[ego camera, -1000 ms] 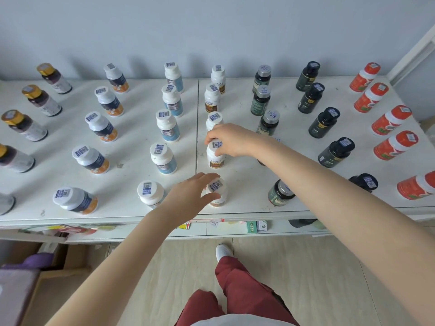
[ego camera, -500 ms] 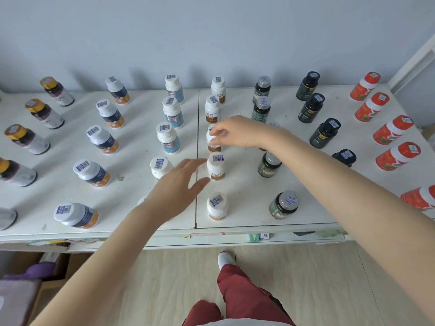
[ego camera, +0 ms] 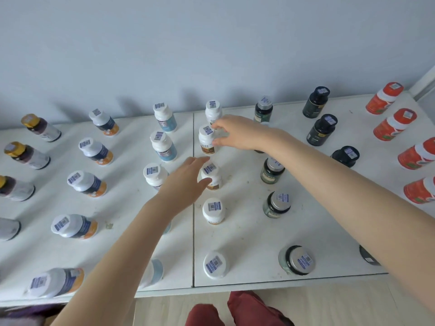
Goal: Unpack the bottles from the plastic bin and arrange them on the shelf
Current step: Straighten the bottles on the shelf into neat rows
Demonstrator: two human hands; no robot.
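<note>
Along the middle seam of the white shelf (ego camera: 240, 234), the right hand (ego camera: 237, 134) pinches a white bottle (ego camera: 206, 142) by cap and side, second from the back of its column, while the left hand (ego camera: 186, 184) lies open, fingers and thumb spread about the next bottle (ego camera: 211, 176) forward. These small plastic bottles look light, stiff and smooth, easily tipped, so a hold round the body under the cap seems best. Blue-labelled bottles (ego camera: 163, 145) stand close on the left and green jars (ego camera: 271, 171) on the right, where a forearm could knock them.
</note>
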